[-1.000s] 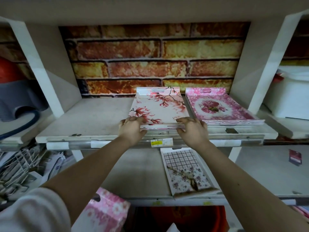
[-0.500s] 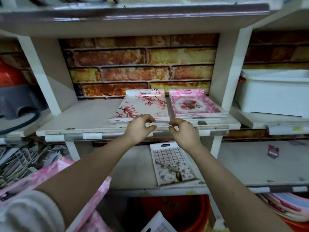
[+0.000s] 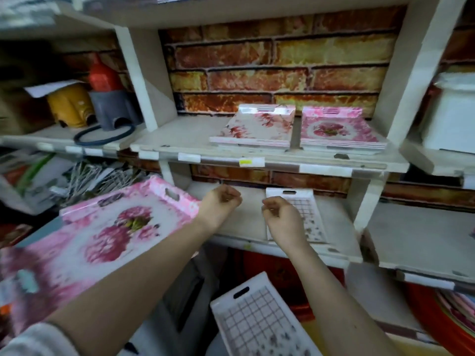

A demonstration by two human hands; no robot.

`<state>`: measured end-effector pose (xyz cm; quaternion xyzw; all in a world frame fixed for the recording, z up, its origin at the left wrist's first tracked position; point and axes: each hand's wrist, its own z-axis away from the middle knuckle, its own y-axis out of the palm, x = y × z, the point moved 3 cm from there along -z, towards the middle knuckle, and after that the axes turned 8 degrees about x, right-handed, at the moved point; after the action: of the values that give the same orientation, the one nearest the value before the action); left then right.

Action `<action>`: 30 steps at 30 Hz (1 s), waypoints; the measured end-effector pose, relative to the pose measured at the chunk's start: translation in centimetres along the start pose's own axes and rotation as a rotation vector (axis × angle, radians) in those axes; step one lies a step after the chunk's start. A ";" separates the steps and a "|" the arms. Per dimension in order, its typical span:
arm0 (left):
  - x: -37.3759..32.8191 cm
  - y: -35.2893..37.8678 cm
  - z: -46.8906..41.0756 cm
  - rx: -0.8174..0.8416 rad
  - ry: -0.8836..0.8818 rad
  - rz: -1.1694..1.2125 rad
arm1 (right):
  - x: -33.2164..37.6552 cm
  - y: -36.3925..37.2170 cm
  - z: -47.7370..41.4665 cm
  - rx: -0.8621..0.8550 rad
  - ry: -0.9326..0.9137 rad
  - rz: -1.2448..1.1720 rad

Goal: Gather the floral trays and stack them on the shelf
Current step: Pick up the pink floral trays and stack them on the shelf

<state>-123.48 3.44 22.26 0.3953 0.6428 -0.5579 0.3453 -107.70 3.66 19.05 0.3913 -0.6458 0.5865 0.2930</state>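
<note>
Hovering in front of the lower shelf [image 3: 246,233], left hand [image 3: 219,204] and right hand [image 3: 280,218], both loosely curled, fingers half closed, gripping nothing. Lying above and beyond the fingers on the upper shelf [image 3: 180,136]: blossom tray stack [image 3: 253,131] just beside pink rose tray stack [image 3: 339,132]. Resting left of the left fingers, a large pink floral tray [image 3: 102,232]. Sitting just behind the right fingers, a grid-pattern tray [image 3: 305,214].

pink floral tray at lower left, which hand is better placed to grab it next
Probably the left hand. It hangs empty just past the pink floral tray, close to its handle end. The right hand, also empty, sits farther right, over the grid-pattern tray on the lower shelf.
</note>
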 end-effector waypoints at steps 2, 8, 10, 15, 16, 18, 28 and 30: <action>1.0 -2.1 2.3 -0.061 -0.061 -0.023 | 0.6 2.2 1.1 0.054 -0.017 -0.049; 3.8 -8.9 7.3 -0.243 -0.181 -0.091 | 4.6 8.1 3.8 0.201 -0.145 0.030; 4.9 -10.9 8.7 -0.259 -0.215 -0.069 | 5.9 9.7 4.4 0.227 -0.182 0.057; 7.2 -15.8 11.7 -0.300 -0.222 -0.041 | 9.3 13.9 5.6 0.259 -0.286 0.126; 7.7 -17.0 12.3 -0.310 -0.214 -0.041 | 10.1 15.2 6.0 0.266 -0.309 0.136; 8.2 -18.7 13.0 -0.317 -0.200 -0.064 | 11.2 16.9 6.6 0.296 -0.344 0.160; 16.6 -31.8 16.8 -0.206 -0.233 -0.293 | 17.5 30.5 10.9 0.339 -0.266 0.179; 18.1 -33.5 16.9 -0.219 -0.254 -0.350 | 17.8 31.9 11.7 0.337 -0.264 0.212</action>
<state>-161.45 -13.25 18.81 0.1648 0.7094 -0.5815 0.3625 -143.09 -10.54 15.45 0.4382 -0.6088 0.6572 0.0734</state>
